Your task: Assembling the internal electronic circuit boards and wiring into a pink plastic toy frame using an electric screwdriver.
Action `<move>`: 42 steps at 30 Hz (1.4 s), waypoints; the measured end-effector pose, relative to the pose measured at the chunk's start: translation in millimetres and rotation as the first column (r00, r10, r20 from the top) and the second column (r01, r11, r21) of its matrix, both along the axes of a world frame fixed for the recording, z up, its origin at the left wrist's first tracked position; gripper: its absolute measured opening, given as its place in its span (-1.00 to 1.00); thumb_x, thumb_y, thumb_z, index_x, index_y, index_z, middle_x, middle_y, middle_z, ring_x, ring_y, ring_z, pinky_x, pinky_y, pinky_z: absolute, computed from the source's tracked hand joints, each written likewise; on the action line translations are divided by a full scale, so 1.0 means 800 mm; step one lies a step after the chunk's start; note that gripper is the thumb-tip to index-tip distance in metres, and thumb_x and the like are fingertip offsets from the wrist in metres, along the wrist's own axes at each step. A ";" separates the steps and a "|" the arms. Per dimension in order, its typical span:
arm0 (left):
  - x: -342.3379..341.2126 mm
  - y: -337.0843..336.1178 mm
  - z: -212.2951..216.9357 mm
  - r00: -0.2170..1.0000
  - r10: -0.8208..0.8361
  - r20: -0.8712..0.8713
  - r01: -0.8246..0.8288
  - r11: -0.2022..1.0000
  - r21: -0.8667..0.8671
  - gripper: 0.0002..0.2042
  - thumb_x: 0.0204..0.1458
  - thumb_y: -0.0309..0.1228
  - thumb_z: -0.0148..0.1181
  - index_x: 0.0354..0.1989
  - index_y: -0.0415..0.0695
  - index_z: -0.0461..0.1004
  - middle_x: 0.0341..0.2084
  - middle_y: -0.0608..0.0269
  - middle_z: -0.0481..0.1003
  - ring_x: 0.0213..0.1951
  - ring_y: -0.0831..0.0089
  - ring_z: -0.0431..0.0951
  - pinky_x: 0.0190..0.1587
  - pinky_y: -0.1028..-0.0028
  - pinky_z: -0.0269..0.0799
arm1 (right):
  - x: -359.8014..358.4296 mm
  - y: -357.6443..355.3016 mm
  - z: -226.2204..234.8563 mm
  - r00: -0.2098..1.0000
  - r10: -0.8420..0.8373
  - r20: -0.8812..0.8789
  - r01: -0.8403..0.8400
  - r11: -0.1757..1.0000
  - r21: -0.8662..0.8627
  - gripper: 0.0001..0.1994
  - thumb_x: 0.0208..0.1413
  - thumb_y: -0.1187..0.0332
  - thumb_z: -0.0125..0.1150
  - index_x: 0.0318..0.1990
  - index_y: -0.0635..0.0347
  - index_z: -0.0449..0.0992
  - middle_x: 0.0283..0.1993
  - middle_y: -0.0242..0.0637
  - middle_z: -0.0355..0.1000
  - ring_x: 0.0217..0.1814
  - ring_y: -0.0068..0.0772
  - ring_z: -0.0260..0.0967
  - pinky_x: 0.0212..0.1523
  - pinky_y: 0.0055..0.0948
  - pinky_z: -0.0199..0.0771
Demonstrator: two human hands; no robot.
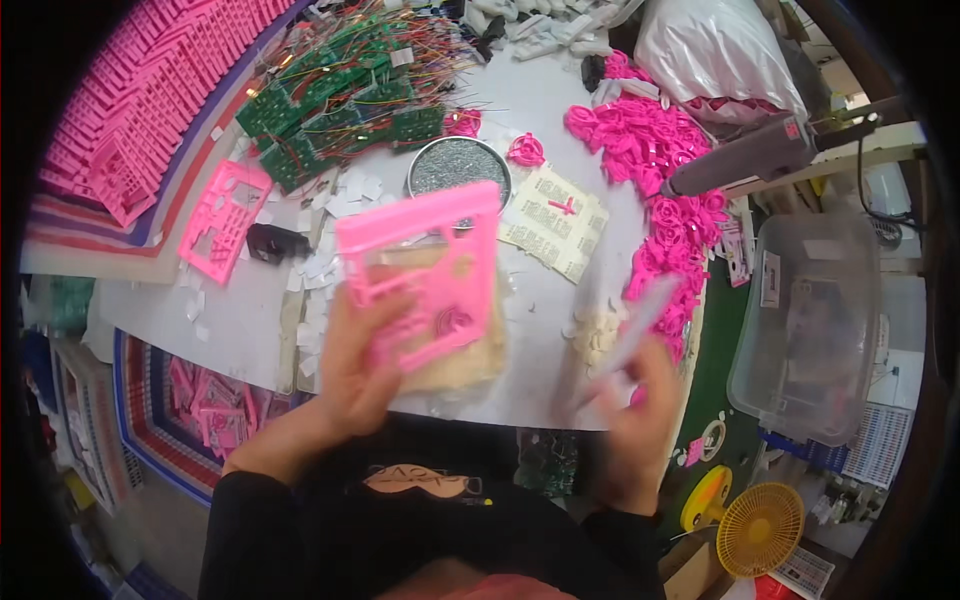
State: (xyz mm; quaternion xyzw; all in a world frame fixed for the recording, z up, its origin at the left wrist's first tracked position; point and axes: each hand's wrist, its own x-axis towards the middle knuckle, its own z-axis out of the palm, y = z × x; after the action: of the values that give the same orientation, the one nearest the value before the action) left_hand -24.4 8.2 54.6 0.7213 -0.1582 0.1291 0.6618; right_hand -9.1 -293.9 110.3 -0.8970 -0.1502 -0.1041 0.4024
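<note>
The left hand [360,355] grasps a pink plastic casing [435,290] by its left side, above the near part of the tabletop [245,325]. The fingers of this hand are bent around the edge: some of them lie across the face of the casing, over the small openings, and the thumb is near its lower left corner. The upper part and the right side of the casing extend free beyond the fingers. It is held tilted, in front of a cream pad [468,372]; whether the casing touches this pad, I cannot tell.

The right hand [640,410] is well apart from the casing, at the right near edge of the tabletop. It is blurred. A pale flat thing [648,318] shows at its fingers and seems to be grasped there, but its kind is not clear. Just beside this thing is a small heap of cream pieces [597,338].

Behind the casing stands a round dish [411,178] with many small grey metal pieces. To the right of the dish lies a yellowish printed sheet [548,235] with a small pink cross-shaped piece [563,205] on it. Further right is a long pile of pink parts [682,225]. At the far left side, green circuit boards [350,95] with wires are heaped, and near them lies another pink casing [208,250].
</note>
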 end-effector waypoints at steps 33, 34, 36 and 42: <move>-0.011 0.027 -0.022 0.891 0.406 -0.201 -0.309 0.870 0.385 -0.05 -0.24 -0.36 0.47 0.35 -0.32 0.03 -0.01 0.03 0.24 -0.03 0.22 0.32 0.00 0.30 0.33 | 0.004 0.188 -0.092 0.895 0.413 -0.171 -0.204 0.718 0.665 -0.35 0.14 0.29 0.30 0.28 0.39 0.12 0.12 -0.03 0.33 0.12 -0.24 0.37 0.12 -0.29 0.37; -0.009 0.029 -0.021 0.907 0.404 -0.119 -0.296 0.812 0.503 -0.04 -0.25 -0.36 0.48 0.36 -0.32 0.03 0.00 0.03 0.24 -0.02 0.22 0.32 -0.01 0.32 0.34 | 0.004 0.187 -0.091 0.889 0.418 -0.188 -0.187 0.706 0.683 -0.34 0.15 0.29 0.30 0.28 0.39 0.12 0.12 -0.02 0.34 0.12 -0.23 0.37 0.12 -0.29 0.37; -0.008 0.024 -0.021 0.898 0.379 -0.225 -0.294 0.896 0.333 -0.01 -0.25 -0.34 0.49 0.37 -0.31 0.00 0.02 0.02 0.22 0.00 0.22 0.32 0.00 0.31 0.34 | 0.005 0.187 -0.089 0.886 0.415 -0.206 -0.167 0.701 0.693 -0.35 0.15 0.29 0.29 0.28 0.40 0.11 0.12 0.00 0.34 0.13 -0.21 0.38 0.13 -0.29 0.37; -0.013 0.024 -0.003 0.882 0.443 -0.163 -0.373 0.866 0.334 0.04 -0.22 -0.31 0.48 0.42 -0.28 -0.08 0.02 0.02 0.17 -0.04 0.22 0.29 0.02 0.27 0.30 | 0.010 0.182 -0.081 0.916 0.355 -0.188 -0.197 0.805 0.560 -0.35 0.14 0.32 0.26 0.28 0.43 0.10 0.12 0.03 0.35 0.12 -0.18 0.38 0.12 -0.27 0.37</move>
State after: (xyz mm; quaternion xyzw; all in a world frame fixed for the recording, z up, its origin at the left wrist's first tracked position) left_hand -35.0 27.6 51.8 0.8382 0.0607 0.1563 0.5189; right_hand -1.2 -148.2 45.5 -0.7243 -0.1864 0.0484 0.6621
